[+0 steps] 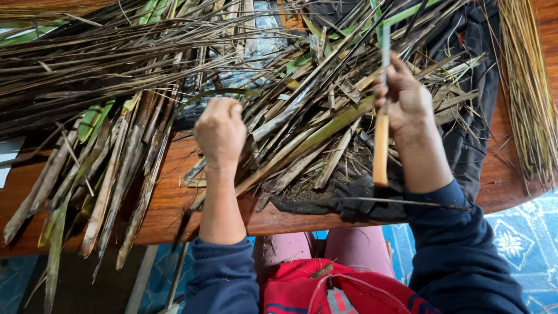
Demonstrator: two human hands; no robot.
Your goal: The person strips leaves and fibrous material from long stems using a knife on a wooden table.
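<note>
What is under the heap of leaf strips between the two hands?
A dark cloth lies under the leaf strips, spread over the wooden table. How far the cloth runs beneath the heap is hidden by the strips.

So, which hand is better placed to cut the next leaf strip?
The right hand: it already grips the wooden-handled knife, blade up over the leaf strips. The left hand is a closed fist beside the pile.

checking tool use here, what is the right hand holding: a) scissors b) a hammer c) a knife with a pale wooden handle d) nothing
c: the right hand is closed around a knife whose pale wooden handle sticks out below the fist and whose thin blade points up over the pile of dried leaf strips.
</note>
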